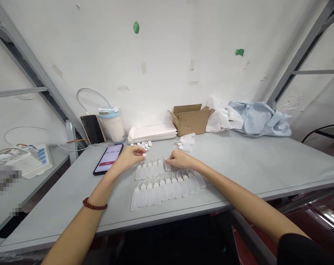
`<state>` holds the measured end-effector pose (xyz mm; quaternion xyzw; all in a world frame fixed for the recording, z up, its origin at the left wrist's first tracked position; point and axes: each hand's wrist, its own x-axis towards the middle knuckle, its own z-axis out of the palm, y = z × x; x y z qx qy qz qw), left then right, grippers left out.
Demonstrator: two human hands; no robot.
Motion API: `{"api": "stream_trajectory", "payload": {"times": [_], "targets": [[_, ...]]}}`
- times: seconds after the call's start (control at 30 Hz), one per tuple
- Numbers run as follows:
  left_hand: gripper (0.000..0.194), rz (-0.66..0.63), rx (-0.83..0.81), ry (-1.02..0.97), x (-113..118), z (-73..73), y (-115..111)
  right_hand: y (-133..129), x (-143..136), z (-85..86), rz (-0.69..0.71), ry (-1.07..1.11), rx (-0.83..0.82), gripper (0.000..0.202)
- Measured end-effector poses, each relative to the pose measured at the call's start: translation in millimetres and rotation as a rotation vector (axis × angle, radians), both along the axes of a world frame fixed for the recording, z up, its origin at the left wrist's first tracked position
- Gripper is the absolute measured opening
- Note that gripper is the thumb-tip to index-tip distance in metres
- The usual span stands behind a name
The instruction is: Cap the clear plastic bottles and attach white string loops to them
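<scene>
My left hand (131, 157) pinches a small white cap (144, 155) just above the left end of the back row of bottles. My right hand (179, 159) is closed on a small translucent bottle (167, 167) at the right end of that back row. Several white bottles with thin looped cords (149, 170) lie side by side there. Nearer the table's front edge is a longer front row of similar bottles (156, 193). Behind my left hand sits a pile of small white caps (147, 144). A few more bottles (187, 141) lie loosely behind my right hand.
On the grey table (252, 162), a phone showing a timer (109, 159) lies left of my left hand. Along the wall stand another phone (93, 129), a cup (113, 125), a white stack (153, 133), an open carton (193, 121), a plastic bag (222, 116) and blue cloth (259, 119).
</scene>
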<state>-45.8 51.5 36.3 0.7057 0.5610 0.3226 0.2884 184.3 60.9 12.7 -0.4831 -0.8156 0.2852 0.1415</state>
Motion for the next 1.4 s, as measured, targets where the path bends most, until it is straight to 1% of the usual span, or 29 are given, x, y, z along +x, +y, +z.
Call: {"api": "stream_trajectory", "payload": {"times": [0.13, 0.23, 0.33, 0.43, 0.57, 0.7, 0.83, 0.93, 1.0, 1.07, 1.17, 1.27, 1.4], "targets": [[0.027, -0.022, -0.092, -0.137, 9, 0.6, -4, 0, 1, 1.9, -0.041, -0.051, 0.016, 0.035], [0.027, -0.039, -0.128, -0.221, 17, 0.3, -8, 0, 2, 5.0, -0.071, -0.104, 0.043, 0.032], [0.026, -0.058, -0.171, -0.306, 24, 0.7, -12, -1, 3, 7.7, -0.129, -0.134, 0.143, 0.030], [0.024, -0.104, -0.206, -0.353, 29, 2.2, -18, -3, 2, 10.1, -0.186, -0.074, 0.238, 0.030], [0.025, -0.118, -0.179, -0.446, 36, 4.1, -22, -8, 0, 11.0, -0.216, 0.035, 0.345, 0.023], [0.026, -0.073, -0.090, -0.535, 42, 3.7, -24, -12, -3, 7.9, -0.170, 0.099, 0.407, 0.016], [0.025, -0.033, 0.047, -0.521, 43, 1.7, -25, -14, -4, 3.4, -0.112, 0.109, 0.468, 0.015], [0.023, -0.083, 0.172, -0.455, 44, 1.3, -28, -14, -5, 0.0, -0.068, 0.066, 0.539, 0.017], [0.020, -0.128, 0.245, -0.373, 45, 0.9, -30, -14, -5, -2.5, -0.050, 0.045, 0.607, 0.018], [0.018, -0.120, 0.298, -0.296, 47, -0.3, -32, -13, -6, -5.1, -0.032, 0.031, 0.673, 0.018], [0.020, -0.063, 0.300, -0.288, 48, -2.2, -31, -12, -6, -8.7, -0.014, 0.009, 0.735, 0.018], [0.024, -0.019, 0.233, -0.336, 46, -1.3, -29, -11, -5, -10.5, -0.010, -0.001, 0.768, 0.018], [0.025, 0.021, 0.177, -0.325, 43, 2.3, -27, -12, -4, -9.9, 0.032, 0.002, 0.810, 0.017]]}}
